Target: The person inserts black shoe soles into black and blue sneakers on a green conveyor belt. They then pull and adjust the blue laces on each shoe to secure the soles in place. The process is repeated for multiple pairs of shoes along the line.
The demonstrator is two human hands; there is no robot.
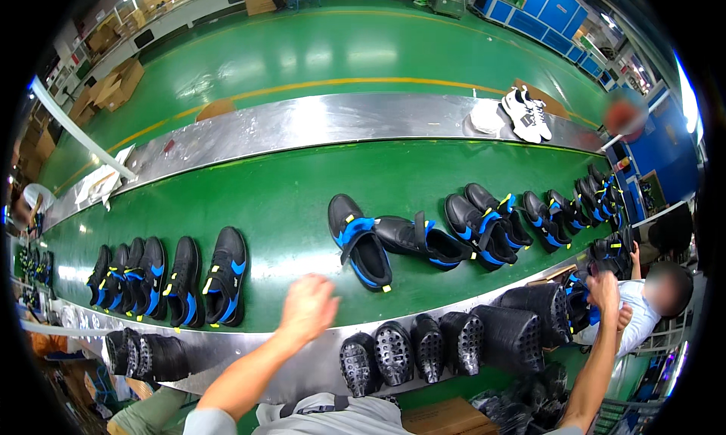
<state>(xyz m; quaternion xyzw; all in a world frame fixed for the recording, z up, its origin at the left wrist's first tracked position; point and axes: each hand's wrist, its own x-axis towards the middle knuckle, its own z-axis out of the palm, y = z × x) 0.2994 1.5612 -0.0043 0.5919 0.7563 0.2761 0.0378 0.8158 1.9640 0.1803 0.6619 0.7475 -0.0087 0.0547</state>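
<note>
My left hand (310, 308) hovers over the near edge of the green conveyor belt (295, 193), fingers loosely bent and nothing in them. Just beyond it a black-and-blue shoe (364, 244) lies with its opening toward me; another shoe (423, 241) lies askew to its right. My right hand (603, 290) is raised at the right, closed, beside a black-and-blue item (578, 297); what its fingers hold, if anything, I cannot make out. Several black studded pieces like shoe soles (394, 353) stand along the near metal ledge (253, 363).
More black-and-blue shoes (225, 276) line the belt at left and right. White shoes (526, 114) rest on the far metal shelf (302, 117). A co-worker (639, 310) is close at the right. A cardboard box (448, 418) and dark plastic wrap (522, 397) lie below the ledge.
</note>
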